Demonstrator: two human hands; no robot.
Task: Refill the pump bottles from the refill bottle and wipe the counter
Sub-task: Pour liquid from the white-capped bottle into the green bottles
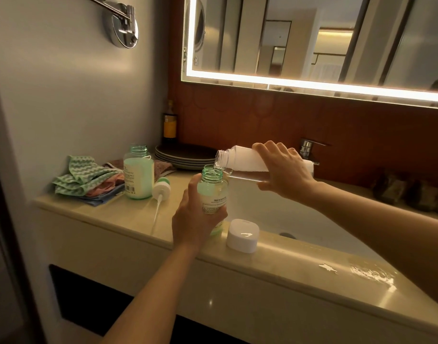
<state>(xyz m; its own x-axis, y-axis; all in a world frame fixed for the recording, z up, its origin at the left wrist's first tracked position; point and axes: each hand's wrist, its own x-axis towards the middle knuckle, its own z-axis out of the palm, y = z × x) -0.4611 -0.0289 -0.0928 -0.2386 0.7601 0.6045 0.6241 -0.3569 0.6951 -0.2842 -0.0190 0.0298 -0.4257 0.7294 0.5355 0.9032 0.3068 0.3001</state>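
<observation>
L hand (198,219) wrapped round the near pump bottle (213,192), thumb side up, forearm coming in from near-left; it steadies the bottle at the near table (113,214) edge, just left of the sink (275,212). R hand (282,167) grips the refill bottle (242,162) round its body, tipped close to horizontal, mouth just over the pump bottle's open neck; thin clear stream visible. So: fill of this bottle in progress, level approx. mid-height, judged. Second pump bottle (138,175) stands open far-left, looks mostly full; its pump head (161,187) lies beside it. White cap (242,235) sits near edge. Left to do, prob.: finish pour, refit pumps, recap, wipe. Cloths (89,180) untouched far-left; wet patch (369,271) near-right.
</observation>
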